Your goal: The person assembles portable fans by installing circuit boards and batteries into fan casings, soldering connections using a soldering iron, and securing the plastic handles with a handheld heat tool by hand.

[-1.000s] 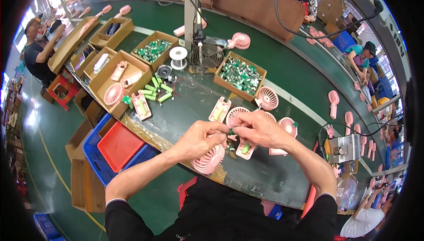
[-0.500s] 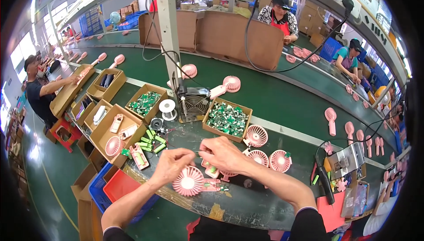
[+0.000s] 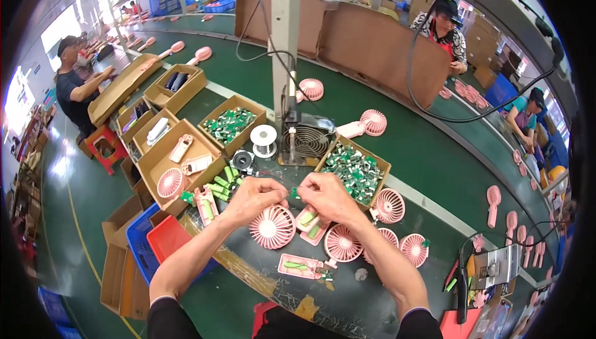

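Near the middle of the bench, my left hand (image 3: 256,200) is closed in a pinch; what its fingertips hold is too small to make out. My right hand (image 3: 329,195) faces it, pinching a small green circuit board (image 3: 295,194). Just below my left hand is a round pink fan head (image 3: 272,227). A pink handle shell (image 3: 300,265) with a green battery inside lies nearer to me. Below my right hand are pink shells (image 3: 312,225) holding green batteries. Another pink fan head (image 3: 343,243) is beside my right forearm.
A carton of circuit boards (image 3: 354,171) stands beyond my right hand, near a solder spool (image 3: 264,141) and a small blower (image 3: 308,141). Loose green batteries (image 3: 221,185) and a parts carton (image 3: 180,164) are left. A soldering iron (image 3: 461,294) is right. Co-workers sit around the conveyor (image 3: 422,153).
The view has shifted. The circuit board now shows at my right fingertips. The fan head under my left hand has moved farther from me, away from the handle shell.
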Demonstrator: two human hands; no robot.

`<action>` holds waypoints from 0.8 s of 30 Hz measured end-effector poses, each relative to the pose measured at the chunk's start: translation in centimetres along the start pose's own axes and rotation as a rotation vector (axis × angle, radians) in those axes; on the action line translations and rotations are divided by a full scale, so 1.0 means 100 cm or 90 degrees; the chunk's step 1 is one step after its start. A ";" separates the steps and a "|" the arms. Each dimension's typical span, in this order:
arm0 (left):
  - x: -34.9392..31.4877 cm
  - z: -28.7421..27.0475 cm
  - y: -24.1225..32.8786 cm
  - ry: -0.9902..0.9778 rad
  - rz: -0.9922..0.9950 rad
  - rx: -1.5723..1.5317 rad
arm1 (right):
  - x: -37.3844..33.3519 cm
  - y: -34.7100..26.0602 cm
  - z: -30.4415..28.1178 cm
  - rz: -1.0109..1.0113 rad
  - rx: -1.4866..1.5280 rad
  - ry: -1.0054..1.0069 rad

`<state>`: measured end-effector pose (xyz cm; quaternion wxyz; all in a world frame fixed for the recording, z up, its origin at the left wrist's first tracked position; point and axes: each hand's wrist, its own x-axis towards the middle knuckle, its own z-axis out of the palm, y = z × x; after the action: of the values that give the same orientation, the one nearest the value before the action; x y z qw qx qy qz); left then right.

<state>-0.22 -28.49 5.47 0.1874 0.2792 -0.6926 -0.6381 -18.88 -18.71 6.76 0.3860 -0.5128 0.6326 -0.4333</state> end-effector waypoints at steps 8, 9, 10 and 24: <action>0.004 -0.007 -0.014 0.038 -0.082 -0.146 | 0.014 0.015 0.011 -0.035 0.009 -0.008; 0.008 -0.009 -0.015 0.032 -0.073 -0.121 | 0.017 0.017 0.008 -0.044 -0.008 -0.019; 0.013 -0.009 -0.008 0.011 -0.064 -0.081 | 0.018 0.017 0.003 -0.050 -0.009 -0.003; 0.060 -0.021 -0.002 -0.028 0.008 -0.130 | 0.034 0.014 0.000 0.031 0.104 0.085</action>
<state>-3.52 -33.91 4.94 0.2040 0.2403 -0.6295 -0.7102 -19.91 -21.91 5.29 0.3936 -0.4342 0.6320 -0.5071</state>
